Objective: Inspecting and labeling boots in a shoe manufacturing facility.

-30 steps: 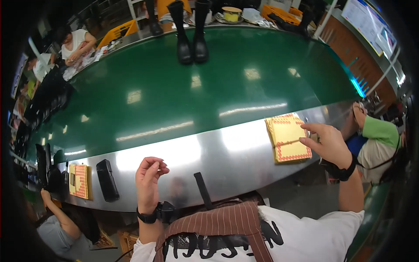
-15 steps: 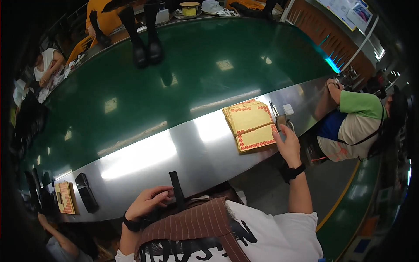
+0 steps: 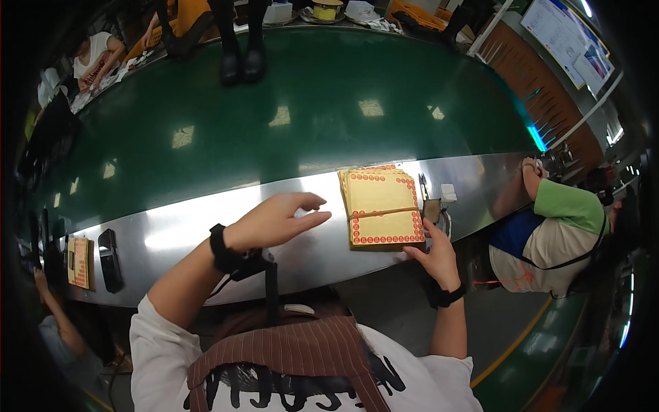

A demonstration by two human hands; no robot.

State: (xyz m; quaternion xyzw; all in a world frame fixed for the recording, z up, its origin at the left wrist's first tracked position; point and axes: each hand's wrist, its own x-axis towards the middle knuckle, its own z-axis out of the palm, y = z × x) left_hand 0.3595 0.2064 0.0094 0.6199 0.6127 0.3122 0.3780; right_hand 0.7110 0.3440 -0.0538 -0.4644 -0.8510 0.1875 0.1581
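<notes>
A stack of yellow paper sheets with red patterned borders (image 3: 384,196) lies on the metal ledge, a brown band across its middle. My right hand (image 3: 437,259) is at the stack's lower right corner, thumb and fingers apart around it; whether they touch the paper I cannot tell. My left hand (image 3: 278,218) hovers over the ledge to the left of the stack. Its thumb and fingers point toward the paper, apart and holding nothing. Dark bands circle both wrists.
Beside the stack lie a small brown block (image 3: 431,211), a pointed metal tool (image 3: 423,187) and a white piece (image 3: 448,192). Left along the metal ledge (image 3: 302,271) are a black phone-like object (image 3: 110,261) and another yellow stack (image 3: 81,263). Black boots (image 3: 241,63) stand on the green belt (image 3: 322,103). Co-workers sit around.
My left hand has risen from near the ledge's front edge and moved right, toward the stack. My right hand has shifted down to the stack's lower corner. The view has turned slightly.
</notes>
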